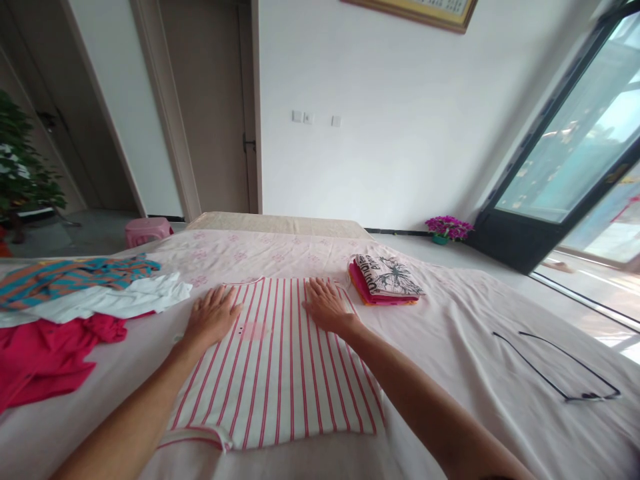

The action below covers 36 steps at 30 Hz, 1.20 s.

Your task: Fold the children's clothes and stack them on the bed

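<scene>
A white shirt with red stripes (280, 373) lies spread out on the pale pink sheet in front of me, with a small pink patch on its left part. My left hand (214, 315) rests flat on the shirt's far left edge, fingers stretched forward. Near the far right edge, my right hand (327, 307) also lies flat on the striped cloth with its fingers extended. Neither hand grips anything. Just right of my right hand sits a stack of folded clothes (387, 277), topped by a white piece with black print.
On the left lie loose clothes: a blue-and-orange striped piece (80, 280), a white one (120, 298) and a red one (50, 360). Eyeglasses (565, 373) rest on the sheet (450, 373) at right. Beyond the bed are a pink stool (147, 231) and purple flowers (449, 228).
</scene>
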{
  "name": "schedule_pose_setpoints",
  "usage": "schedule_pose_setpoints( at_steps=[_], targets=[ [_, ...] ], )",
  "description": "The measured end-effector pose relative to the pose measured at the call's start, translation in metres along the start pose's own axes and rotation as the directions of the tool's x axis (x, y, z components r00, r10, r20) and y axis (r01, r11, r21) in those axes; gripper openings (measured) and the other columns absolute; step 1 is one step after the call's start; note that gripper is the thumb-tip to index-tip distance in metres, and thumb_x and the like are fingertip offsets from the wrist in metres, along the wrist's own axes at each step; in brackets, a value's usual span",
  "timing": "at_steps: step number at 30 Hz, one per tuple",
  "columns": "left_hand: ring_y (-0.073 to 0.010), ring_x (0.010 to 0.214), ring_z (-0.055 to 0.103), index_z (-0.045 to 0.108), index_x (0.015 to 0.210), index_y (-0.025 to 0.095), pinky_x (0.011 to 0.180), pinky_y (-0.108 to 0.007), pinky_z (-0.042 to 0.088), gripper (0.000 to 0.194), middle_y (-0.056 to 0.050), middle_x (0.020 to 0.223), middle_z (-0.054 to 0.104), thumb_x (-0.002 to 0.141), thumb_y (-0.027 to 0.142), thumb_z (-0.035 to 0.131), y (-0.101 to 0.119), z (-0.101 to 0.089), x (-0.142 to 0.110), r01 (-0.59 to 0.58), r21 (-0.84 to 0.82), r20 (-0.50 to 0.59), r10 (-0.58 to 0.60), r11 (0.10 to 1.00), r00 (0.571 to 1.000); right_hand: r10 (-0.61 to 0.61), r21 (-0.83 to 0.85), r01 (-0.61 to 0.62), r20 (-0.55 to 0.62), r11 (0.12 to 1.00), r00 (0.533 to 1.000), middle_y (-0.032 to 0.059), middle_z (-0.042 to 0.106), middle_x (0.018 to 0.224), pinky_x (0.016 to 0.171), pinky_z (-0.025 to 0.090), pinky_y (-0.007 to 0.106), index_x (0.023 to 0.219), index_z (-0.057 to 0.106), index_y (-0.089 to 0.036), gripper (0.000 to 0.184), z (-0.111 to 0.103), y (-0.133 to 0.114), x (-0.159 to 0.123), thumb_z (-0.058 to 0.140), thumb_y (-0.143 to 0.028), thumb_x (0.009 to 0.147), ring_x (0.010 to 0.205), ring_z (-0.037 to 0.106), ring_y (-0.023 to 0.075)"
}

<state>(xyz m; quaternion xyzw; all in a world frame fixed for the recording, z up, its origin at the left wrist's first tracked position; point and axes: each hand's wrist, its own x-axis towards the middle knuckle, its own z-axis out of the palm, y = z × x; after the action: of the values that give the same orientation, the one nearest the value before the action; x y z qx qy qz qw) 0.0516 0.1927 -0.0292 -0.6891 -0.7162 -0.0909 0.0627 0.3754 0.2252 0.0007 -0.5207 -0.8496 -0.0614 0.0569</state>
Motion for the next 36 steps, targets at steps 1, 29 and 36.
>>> schedule_pose_setpoints(
  at_steps=[1,29,36],
  targets=[
    [-0.0345,0.145,0.028,0.038,0.151,0.022,0.114,-0.055,0.022,0.063,-0.011,0.159,0.032,0.097,0.053,0.027,0.000,-0.001,0.000,0.004,0.012,0.007,-0.004,1.000,1.000,-0.008,0.017,0.008,0.033,1.000,0.999,0.0128,0.019,0.162,0.121,0.011,0.045,0.155,0.025,-0.010,0.067,0.002,-0.001,0.004,0.024,-0.049,0.101,0.150,0.013,0.0264],
    [-0.0337,0.143,0.031,0.046,0.145,0.021,0.113,-0.057,0.023,0.058,-0.013,0.154,0.041,0.097,0.050,0.029,0.005,-0.009,-0.007,-0.025,-0.007,-0.069,0.024,1.000,0.997,-0.187,0.168,0.176,0.050,0.970,0.981,0.0138,0.027,0.160,0.118,0.025,0.047,0.154,0.029,-0.012,0.063,-0.032,-0.073,-0.093,0.027,-0.049,0.102,0.147,0.024,0.0279],
    [-0.0250,0.141,0.035,0.056,0.133,0.021,0.115,-0.046,0.024,0.046,-0.010,0.146,0.052,0.098,0.038,0.032,0.009,-0.022,-0.018,-0.127,0.011,-0.078,0.128,0.992,0.989,-0.135,0.095,0.138,-0.039,0.986,0.990,0.0086,0.026,0.160,0.121,0.021,0.045,0.155,0.031,-0.018,0.061,-0.025,-0.042,-0.138,0.028,-0.051,0.103,0.148,0.022,0.0255]
  ],
)
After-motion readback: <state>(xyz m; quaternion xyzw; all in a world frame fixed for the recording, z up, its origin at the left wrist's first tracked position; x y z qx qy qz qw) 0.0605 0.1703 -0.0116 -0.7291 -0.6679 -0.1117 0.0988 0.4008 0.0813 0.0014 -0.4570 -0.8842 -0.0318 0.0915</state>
